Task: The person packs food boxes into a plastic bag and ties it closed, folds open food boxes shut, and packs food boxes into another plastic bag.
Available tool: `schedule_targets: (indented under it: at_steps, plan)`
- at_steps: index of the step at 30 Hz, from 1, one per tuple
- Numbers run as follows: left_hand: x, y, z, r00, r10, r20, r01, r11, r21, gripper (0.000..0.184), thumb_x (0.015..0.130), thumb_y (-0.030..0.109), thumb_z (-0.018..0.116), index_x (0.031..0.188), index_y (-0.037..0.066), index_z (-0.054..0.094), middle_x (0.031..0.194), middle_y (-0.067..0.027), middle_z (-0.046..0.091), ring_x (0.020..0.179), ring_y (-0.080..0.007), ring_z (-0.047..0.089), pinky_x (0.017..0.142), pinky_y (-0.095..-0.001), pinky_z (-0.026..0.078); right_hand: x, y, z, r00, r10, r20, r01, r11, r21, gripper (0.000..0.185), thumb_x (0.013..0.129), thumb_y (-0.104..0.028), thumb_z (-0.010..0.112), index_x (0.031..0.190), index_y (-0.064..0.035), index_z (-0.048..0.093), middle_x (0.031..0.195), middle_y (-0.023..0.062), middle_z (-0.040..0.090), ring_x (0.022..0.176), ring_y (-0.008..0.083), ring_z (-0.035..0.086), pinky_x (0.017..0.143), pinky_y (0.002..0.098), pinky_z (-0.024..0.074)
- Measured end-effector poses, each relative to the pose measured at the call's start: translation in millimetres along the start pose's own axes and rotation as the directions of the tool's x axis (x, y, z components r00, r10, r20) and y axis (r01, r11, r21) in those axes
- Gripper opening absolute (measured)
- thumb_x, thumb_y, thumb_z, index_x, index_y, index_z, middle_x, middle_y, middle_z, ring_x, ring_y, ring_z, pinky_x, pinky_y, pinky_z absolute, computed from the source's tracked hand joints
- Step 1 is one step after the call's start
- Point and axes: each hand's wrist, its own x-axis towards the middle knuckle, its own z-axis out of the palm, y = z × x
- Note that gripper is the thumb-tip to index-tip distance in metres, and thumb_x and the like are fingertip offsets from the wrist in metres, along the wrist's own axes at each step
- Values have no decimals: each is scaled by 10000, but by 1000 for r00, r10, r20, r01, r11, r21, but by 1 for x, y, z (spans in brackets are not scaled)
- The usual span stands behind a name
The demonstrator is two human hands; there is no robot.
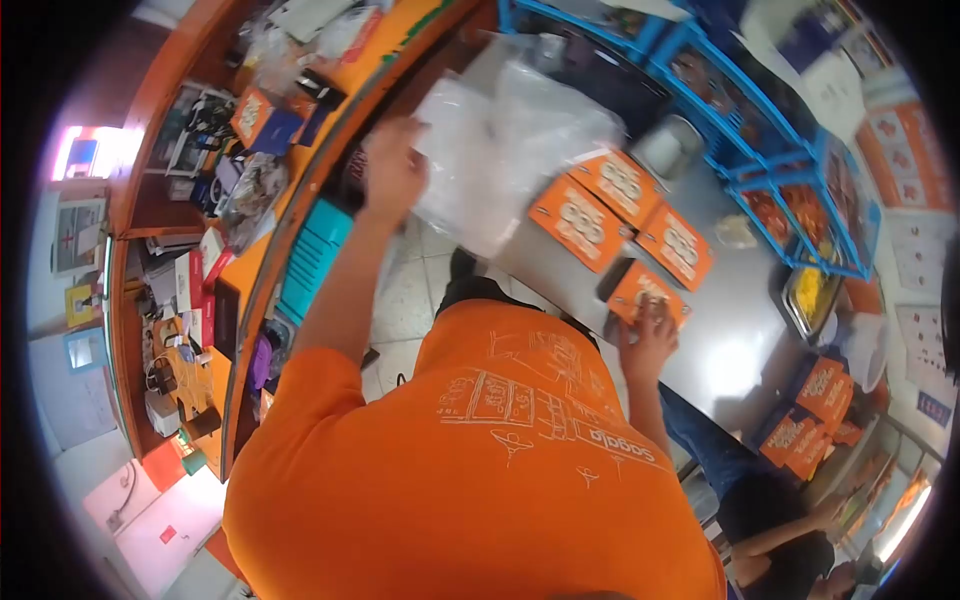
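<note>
My left hand (396,168), slightly blurred, is closed at the left edge of a clear plastic bag (500,140) that spreads over the metal table's far left part. With its fingers over the near edge, my right hand (652,335) grips an orange box (640,286) with white lettering; the dark side of this box shows. Just beyond it three more orange boxes lie close together: one on the left (578,222), one at the back (618,187) and one on the right (676,247).
Blue wire baskets (745,130) line the table's back edge. A metal tray with yellow contents (812,295) and stacked orange boxes (805,425) stand at right. Crowded wooden shelves (215,290) rise at left. Another person (765,510) is at lower right.
</note>
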Motion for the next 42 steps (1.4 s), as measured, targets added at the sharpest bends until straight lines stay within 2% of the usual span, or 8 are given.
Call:
schedule_targets:
  at_steps: [7, 8, 12, 15, 25, 27, 35, 42]
  plan:
    - [48, -253, -171, 646, -654, -393, 763, 554, 332, 557, 851, 395, 600, 1298, 80, 496, 1337, -213, 487, 1258, -434, 406, 1032, -527, 350, 86, -132, -45, 972, -47, -230, 90, 980, 178, 446, 846, -117, 644, 1283, -105, 556, 1297, 153, 516, 1223, 348, 475, 987, 490, 371]
    - [64, -268, -180, 406, -838, -363, 913, 358, 194, 679, 855, 491, 591, 1378, 86, 439, 1401, -238, 436, 1327, -441, 347, 1055, -540, 330, 96, -156, -50, 954, -121, -274, 187, 956, 228, 394, 845, -68, 636, 1235, -92, 586, 1254, 151, 542, 1188, 337, 505, 973, 460, 391]
    - [81, -355, -143, 443, -892, 90, 847, 449, 286, 961, 735, 580, 718, 1464, 93, 326, 1463, -318, 314, 1357, -435, 333, 1096, -449, 321, 108, -258, -58, 939, -209, -274, 300, 887, 351, 304, 827, -7, 634, 1124, -70, 637, 1177, 153, 584, 1111, 334, 551, 944, 412, 421]
    - [59, -390, -97, 146, -983, 114, 986, 154, 57, 1154, 676, 584, 763, 1517, 77, 158, 1504, -348, 161, 1399, -453, 229, 1089, -446, 348, 113, -312, -51, 934, -273, -230, 353, 798, 489, 238, 826, -7, 640, 1059, -49, 659, 1125, 143, 607, 1081, 330, 565, 913, 401, 445]
    - [42, -254, -133, 732, -674, 100, 672, 690, -269, 1045, 717, 359, 804, 1503, 64, 181, 1418, -234, 354, 1194, -354, 514, 998, -439, 450, 124, -374, -29, 808, -400, 432, -282, 382, 880, 593, 882, -138, 673, 1406, -92, 400, 1203, 130, 598, 1032, 212, 605, 884, 333, 502]
    - [61, -129, -130, 673, -636, 378, 593, 158, -789, 1037, 728, 269, 826, 1507, 63, 173, 1357, -175, 439, 1146, -285, 551, 931, -389, 493, 120, -383, -37, 791, -487, 371, -229, 327, 917, 974, 799, -246, 783, 1525, -117, 147, 1455, 222, 391, 1310, 324, 449, 1057, 424, 400]
    - [36, 67, -12, 631, -354, 690, 685, -163, -710, 948, 743, 196, 822, 1461, 5, 233, 1302, -164, 469, 1100, -224, 569, 908, -327, 504, 105, -321, 3, 924, 355, 139, -141, -20, 990, 891, 846, -21, 710, 1455, -65, 60, 1259, 180, 474, 1087, 245, 572, 905, 373, 512]
    - [-6, 105, 18, 345, 80, 935, 880, 321, -351, 510, 862, 144, 675, 1309, 10, 469, 1284, -147, 536, 965, -179, 608, 747, -310, 522, 61, -156, -58, 719, 581, 381, -361, -157, 919, 655, 870, -113, 636, 1441, -43, 324, 1087, 90, 634, 966, 157, 626, 749, 293, 520]
